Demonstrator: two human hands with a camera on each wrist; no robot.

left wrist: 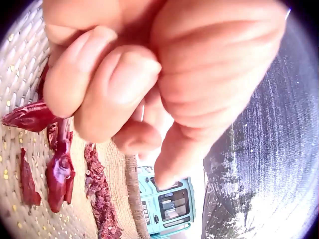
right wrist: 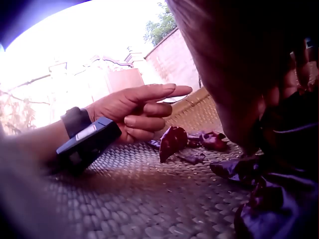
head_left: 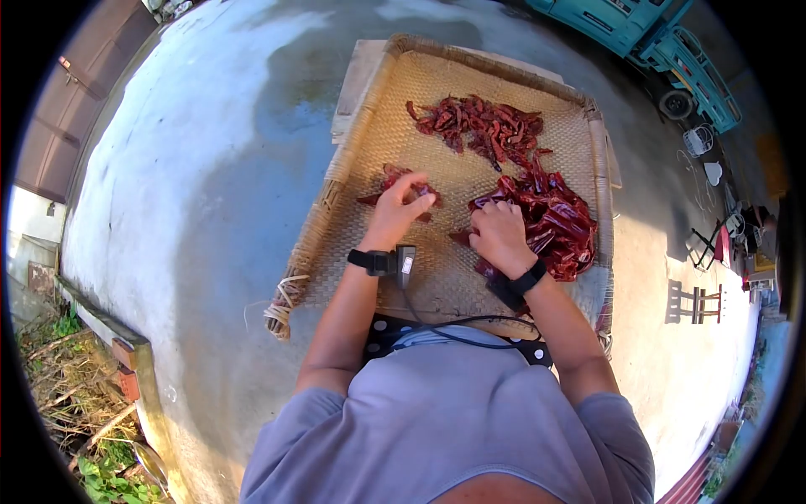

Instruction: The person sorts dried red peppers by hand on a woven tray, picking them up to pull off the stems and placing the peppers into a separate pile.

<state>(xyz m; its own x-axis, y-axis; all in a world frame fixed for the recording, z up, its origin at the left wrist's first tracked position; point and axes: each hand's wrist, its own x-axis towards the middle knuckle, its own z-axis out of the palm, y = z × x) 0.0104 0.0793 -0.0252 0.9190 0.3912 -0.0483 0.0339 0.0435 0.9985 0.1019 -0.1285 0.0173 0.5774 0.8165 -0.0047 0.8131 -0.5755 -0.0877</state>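
Observation:
My left hand (head_left: 395, 214) hovers over a few dried red chili pieces (left wrist: 60, 174) on a woven tray (head_left: 336, 252). Its index finger points forward while the other fingers curl loosely, and nothing shows between thumb and fingers. At the left edge of a heap of large, glossy dried chilies (head_left: 558, 223), my right hand (head_left: 499, 235) reaches down with bent fingers. Beside its thumb lies a dark chili piece (right wrist: 239, 168). The right fingertips are hidden in the head view and shadowed in the right wrist view, so I cannot tell whether they grip a chili.
A separate pile of smaller, shrivelled chilies (head_left: 487, 126) lies at the tray's far side. The tray has a raised bound rim (head_left: 336, 181). A cable (head_left: 437, 323) runs from the wrist devices across my lap. A turquoise vehicle (head_left: 621, 29) and a small stool (head_left: 707, 305) stand beyond.

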